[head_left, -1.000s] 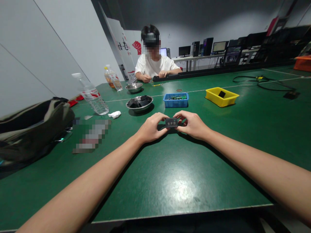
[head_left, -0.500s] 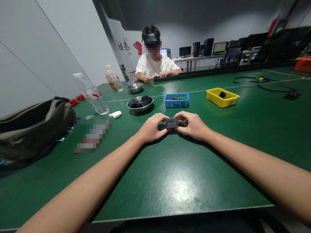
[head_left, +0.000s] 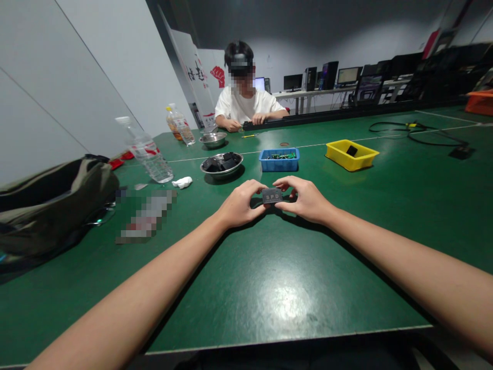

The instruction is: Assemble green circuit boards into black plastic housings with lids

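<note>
Two bare hands, left hand (head_left: 243, 203) and right hand (head_left: 304, 199), fingers curled and partly open, hold a small black rectangular box marked SPD (head_left: 272, 196) between them, above the green worktop (head_left: 308, 272). Beyond it sit a round metal bowl of black pieces (head_left: 221, 173) and a blue plastic tray (head_left: 279, 164).

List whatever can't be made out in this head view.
- Black box marked SPD: its back faces away, and the small line under the letters is too tiny to read.
- Left hand: some fingers are hidden behind its own thumb and index finger.
- Blue tray: its front wall hides the lower part of the green pieces.
- Olive bag: cut off by the left edge, its inside too dark.
- Orange bin: cut off by the right edge.
</note>
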A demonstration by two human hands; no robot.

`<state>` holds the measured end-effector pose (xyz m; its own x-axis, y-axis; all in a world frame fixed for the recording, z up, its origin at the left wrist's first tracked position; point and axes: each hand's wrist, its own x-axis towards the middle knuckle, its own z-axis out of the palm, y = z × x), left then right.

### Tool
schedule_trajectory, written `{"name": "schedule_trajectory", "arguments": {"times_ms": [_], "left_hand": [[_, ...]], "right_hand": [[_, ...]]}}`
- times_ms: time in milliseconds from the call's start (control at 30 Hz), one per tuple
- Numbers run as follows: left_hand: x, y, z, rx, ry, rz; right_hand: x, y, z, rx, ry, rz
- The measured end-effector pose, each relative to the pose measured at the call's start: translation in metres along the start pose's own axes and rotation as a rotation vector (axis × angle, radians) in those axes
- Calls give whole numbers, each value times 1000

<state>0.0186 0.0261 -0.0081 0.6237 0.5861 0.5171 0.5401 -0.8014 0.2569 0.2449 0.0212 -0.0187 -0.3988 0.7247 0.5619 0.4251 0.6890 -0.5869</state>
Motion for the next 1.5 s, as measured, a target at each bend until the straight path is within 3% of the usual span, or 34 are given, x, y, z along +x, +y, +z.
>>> {"name": "schedule_trajectory", "arguments": {"times_ms": [367,567,733,933,1500], "left_hand": [[0,5,-1,-16,73,-3],[0,8,4,-105,0,-70],[1,5,2,-25,39,-49],[0,3,1,-9,96,21],[-1,3,0,21,89,59]], "right_hand": [[0,6,2,-78,-5,-26],[-1,3,2,-39,-5,-29],[-1,1,1,-34,-27,-79],[0,3,1,-31,-15,-29],[0,0,0,-8,-40,-3]]}}
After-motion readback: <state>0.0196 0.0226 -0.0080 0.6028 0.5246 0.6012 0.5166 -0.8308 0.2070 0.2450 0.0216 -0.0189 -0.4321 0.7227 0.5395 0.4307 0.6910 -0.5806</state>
